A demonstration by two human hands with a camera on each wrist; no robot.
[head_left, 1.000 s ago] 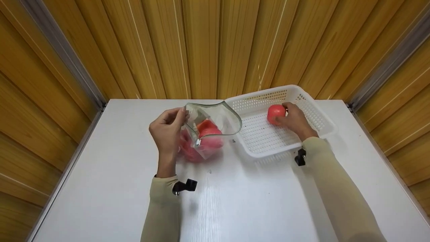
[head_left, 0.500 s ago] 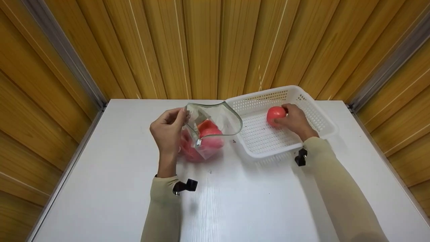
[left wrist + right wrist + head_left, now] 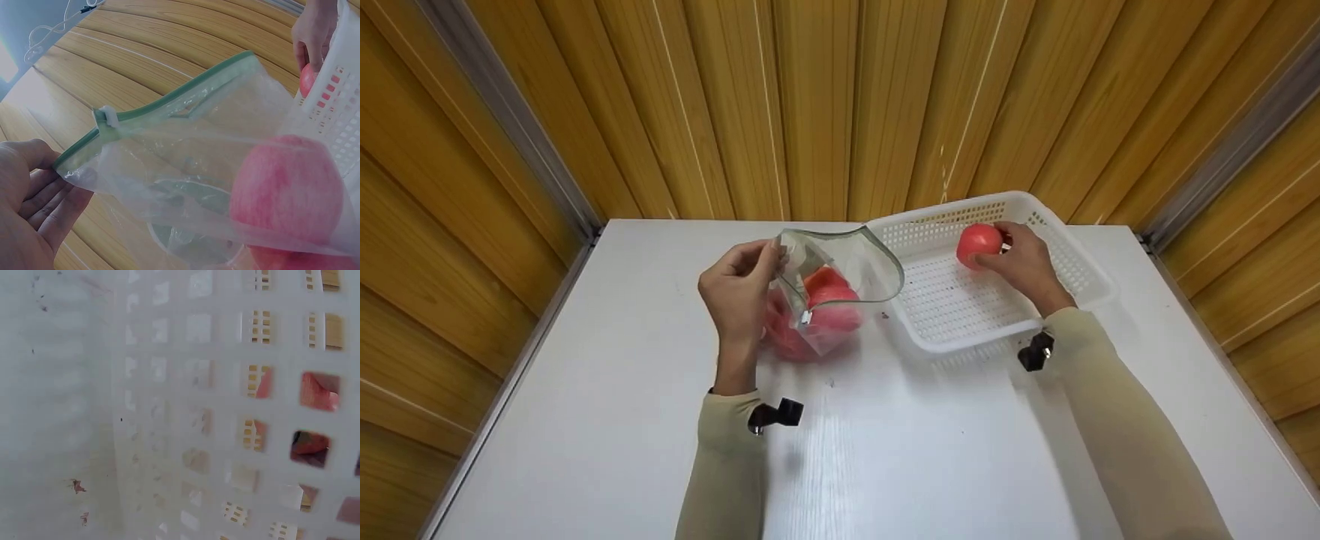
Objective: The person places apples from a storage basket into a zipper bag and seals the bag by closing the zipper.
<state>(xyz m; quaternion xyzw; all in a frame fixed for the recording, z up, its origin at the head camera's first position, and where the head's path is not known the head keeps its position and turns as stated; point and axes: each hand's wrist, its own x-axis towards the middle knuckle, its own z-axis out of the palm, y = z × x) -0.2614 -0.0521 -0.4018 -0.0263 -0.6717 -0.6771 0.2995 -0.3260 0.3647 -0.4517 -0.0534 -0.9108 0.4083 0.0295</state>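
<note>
My left hand (image 3: 737, 300) pinches the rim of a clear zip bag (image 3: 879, 268) between thumb and fingers. The bag's mouth gapes, and its white slider (image 3: 109, 116) sits on the green zip strip in the left wrist view. Red apples (image 3: 834, 319) lie inside the bag, partly blurred by the plastic. On the right, my right hand (image 3: 1024, 262) grips a red apple (image 3: 979, 247) inside the white plastic basket (image 3: 952, 311). In the right wrist view, the basket's wall hides most of that hand, and bits of the apple (image 3: 318, 392) show through the holes.
The basket stands right of the bag, towards the back of the white table (image 3: 885, 450). Wood-patterned panels (image 3: 810, 112) rise behind and at both sides. Small dark specks lie on the table near the basket. A white cable (image 3: 48, 28) hangs beyond the panels in the left wrist view.
The apple in my right hand dipped slightly, then rose a little towards the basket's back wall. My left hand and the bag have hardly moved.
</note>
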